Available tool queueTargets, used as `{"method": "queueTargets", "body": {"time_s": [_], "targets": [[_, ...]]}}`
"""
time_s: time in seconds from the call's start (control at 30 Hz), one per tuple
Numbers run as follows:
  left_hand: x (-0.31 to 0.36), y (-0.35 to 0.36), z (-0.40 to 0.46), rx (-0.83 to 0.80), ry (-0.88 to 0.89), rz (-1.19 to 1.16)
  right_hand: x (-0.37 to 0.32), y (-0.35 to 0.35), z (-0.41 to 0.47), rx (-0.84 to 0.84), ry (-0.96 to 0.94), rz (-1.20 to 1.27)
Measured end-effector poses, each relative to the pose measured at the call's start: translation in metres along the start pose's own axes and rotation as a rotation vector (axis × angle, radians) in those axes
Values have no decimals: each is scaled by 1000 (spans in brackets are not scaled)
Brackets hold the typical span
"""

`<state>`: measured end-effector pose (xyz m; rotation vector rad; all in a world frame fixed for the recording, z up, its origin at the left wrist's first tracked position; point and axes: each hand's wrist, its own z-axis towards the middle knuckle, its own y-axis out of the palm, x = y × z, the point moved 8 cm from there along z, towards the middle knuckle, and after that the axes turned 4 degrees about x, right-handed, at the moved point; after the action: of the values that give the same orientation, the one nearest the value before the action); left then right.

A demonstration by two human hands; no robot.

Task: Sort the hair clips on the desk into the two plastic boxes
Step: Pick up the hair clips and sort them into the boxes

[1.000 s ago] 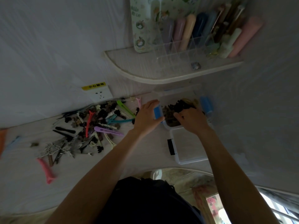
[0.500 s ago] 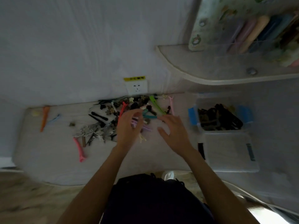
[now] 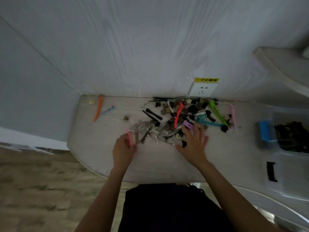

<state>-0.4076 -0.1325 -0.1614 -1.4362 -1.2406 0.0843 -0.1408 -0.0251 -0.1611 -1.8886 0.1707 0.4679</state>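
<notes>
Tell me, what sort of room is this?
Probably a bedroom or dressing corner at home. A pale desk stands against a wall with a socket; a heap of hair clips lies on it, and a plastic box sits to the right.

Bare desk (image 3: 150, 162) lies before the clip pile (image 3: 182, 119); boxes (image 3: 287, 136) crowd the right.

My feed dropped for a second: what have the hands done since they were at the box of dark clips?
Both hands left the box and moved left to the clip pile. The left hand now touches the pink clip; whether its fingers grip it is unclear. The right hand lies spread, fingers on the purple clip. The orange clip and both boxes stayed put.
</notes>
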Motion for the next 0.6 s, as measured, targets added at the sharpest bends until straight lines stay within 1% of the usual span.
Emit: {"method": "queueTargets", "body": {"time_s": [0.07, 0.17, 0.23, 0.27, 0.33, 0.43, 0.5, 0.6], "targets": [[9, 3, 10, -30, 63, -16, -2, -6, 0, 91, 33, -2], [32, 17, 19, -158, 200, 14, 0, -30, -3, 337, 71, 11], [50, 26, 21, -248, 313, 31, 8, -41, -3, 396, 139, 17], [57, 29, 22, -271, 357, 40, 12, -44, -1, 392, 160, 1], [63, 26, 24, -252, 386, 22, 15, -48, 7, 352, 164, -68], [53, 6, 25, -151, 317, -67, 8, -49, 22, 255, 114, -246], [44, -7, 22, -94, 287, -59, 5, -47, 31, 189, 127, -302], [45, -14, 14, -76, 335, -44, 6, -47, 42, 151, 135, -313]]}}
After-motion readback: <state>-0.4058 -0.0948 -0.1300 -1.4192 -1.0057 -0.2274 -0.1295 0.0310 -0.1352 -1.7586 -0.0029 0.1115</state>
